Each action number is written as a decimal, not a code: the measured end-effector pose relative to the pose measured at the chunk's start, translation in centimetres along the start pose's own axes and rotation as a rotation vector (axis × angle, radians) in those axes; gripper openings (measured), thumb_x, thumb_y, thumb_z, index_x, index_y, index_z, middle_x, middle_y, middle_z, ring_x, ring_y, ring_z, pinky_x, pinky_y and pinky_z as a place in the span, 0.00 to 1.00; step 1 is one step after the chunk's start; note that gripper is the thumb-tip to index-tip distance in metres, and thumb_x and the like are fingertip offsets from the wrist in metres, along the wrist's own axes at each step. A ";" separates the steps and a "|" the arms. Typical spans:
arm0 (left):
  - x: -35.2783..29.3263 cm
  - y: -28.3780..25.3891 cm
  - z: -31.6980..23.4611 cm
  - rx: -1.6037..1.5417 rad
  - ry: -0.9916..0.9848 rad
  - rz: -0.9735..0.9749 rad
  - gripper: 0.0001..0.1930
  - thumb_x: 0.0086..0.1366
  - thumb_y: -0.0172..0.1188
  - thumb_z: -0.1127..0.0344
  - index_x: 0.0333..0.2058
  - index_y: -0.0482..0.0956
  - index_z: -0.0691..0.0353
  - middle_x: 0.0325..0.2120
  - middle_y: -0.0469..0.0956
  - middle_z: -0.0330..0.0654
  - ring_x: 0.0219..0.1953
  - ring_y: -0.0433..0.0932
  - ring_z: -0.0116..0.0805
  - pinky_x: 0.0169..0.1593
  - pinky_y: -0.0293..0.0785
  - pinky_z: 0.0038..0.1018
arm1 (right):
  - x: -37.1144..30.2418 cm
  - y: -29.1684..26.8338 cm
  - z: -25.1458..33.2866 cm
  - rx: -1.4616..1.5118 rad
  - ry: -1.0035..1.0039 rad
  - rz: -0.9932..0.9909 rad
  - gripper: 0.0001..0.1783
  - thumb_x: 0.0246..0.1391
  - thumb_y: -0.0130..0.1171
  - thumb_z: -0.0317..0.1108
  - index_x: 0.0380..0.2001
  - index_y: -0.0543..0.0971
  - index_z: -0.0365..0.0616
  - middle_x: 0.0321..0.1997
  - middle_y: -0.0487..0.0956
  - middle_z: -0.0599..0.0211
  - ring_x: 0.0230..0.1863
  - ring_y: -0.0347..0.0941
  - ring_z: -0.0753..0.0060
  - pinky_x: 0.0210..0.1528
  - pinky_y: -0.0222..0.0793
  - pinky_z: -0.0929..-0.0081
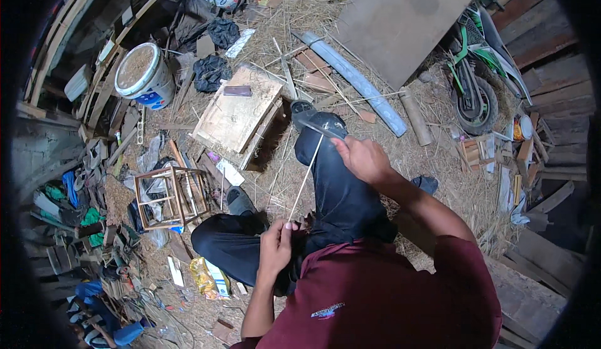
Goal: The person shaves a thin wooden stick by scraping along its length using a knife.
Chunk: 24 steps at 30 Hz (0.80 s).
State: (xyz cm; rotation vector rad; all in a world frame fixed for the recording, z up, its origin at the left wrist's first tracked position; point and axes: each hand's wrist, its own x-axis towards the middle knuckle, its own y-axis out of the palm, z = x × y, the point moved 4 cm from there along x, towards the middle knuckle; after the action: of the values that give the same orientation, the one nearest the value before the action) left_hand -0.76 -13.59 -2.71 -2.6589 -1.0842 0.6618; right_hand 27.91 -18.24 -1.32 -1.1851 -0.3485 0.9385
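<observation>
A thin pale wooden stick [307, 177] runs slantwise between my hands, over my dark trousers. My left hand [275, 246] is closed round its near end, close to my lap. Its far end meets the grey blade of a knife [320, 127] above my raised knee. My right hand [363, 159] is closed at the near right end of that blade; the handle is hidden in the fist. Just beyond the knee stands a low wooden bench [231, 114] with a small dark reddish-brown block [238, 90] on its top.
Straw and wood scraps litter the floor. At left are a small wooden frame [169, 199] and a white bucket [139, 73]. A grey beam [354, 83] and a large board [404, 23] lie ahead. A green motorbike [479, 73] stands far right. Another person [100, 321] is at lower left.
</observation>
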 end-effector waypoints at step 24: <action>13.5 5.7 -3.6 -0.084 0.120 -0.116 0.12 0.67 0.49 0.64 0.34 0.73 0.70 0.25 0.76 0.55 0.27 0.76 0.45 0.33 0.69 0.37 | 0.1 0.0 2.1 -0.122 -0.264 0.114 0.31 0.60 0.43 0.60 0.29 0.78 0.41 0.20 0.77 0.45 0.26 0.77 0.39 0.31 0.73 0.48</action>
State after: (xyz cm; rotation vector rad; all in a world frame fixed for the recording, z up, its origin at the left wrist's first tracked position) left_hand 13.00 -8.22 -6.00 -2.6408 -1.2459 0.4379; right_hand 26.57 -16.85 -0.51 -1.2030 -0.5605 1.1912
